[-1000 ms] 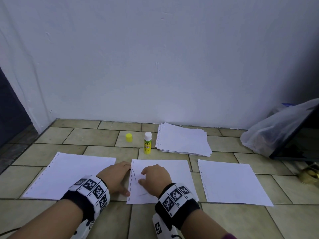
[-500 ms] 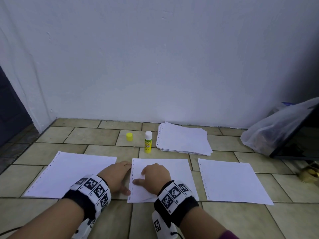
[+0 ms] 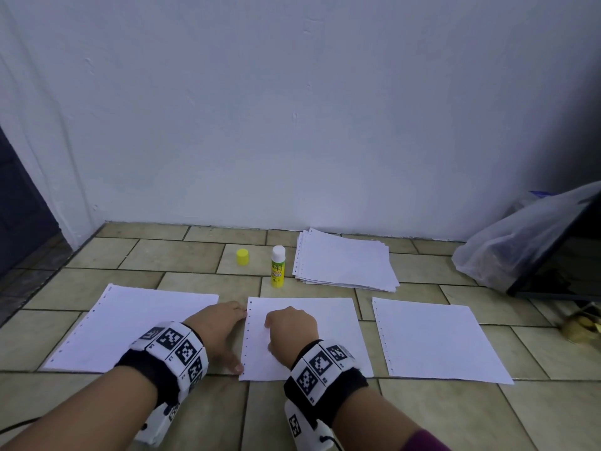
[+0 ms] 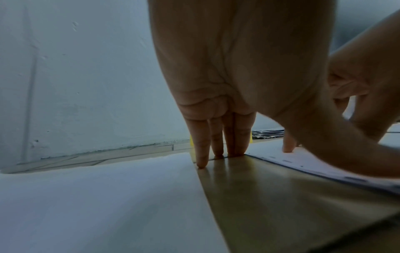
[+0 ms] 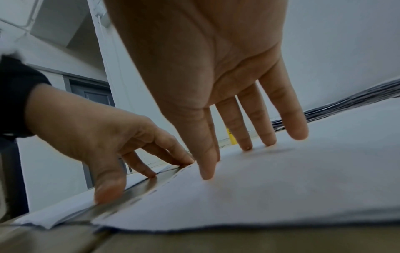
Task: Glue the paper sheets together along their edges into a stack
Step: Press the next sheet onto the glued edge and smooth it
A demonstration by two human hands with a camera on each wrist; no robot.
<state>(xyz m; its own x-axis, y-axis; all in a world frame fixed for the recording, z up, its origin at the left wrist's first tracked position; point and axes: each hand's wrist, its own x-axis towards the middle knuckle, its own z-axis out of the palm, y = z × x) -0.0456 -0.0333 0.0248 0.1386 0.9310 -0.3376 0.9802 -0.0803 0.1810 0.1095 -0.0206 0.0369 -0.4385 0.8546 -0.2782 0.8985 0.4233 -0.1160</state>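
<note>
Your right hand (image 3: 291, 332) presses flat fingers on the middle sheet (image 3: 328, 323), gripping nothing; your left hand (image 3: 218, 333) rests open beside it. Uneven pressure could skew the glued edge.

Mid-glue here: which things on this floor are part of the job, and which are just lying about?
Job: middle sheet under right hand; left sheet beside left hand; right sheet; paper pile; uncapped glue stick; yellow cap.

Lying about: plastic bag; dark board.
</note>
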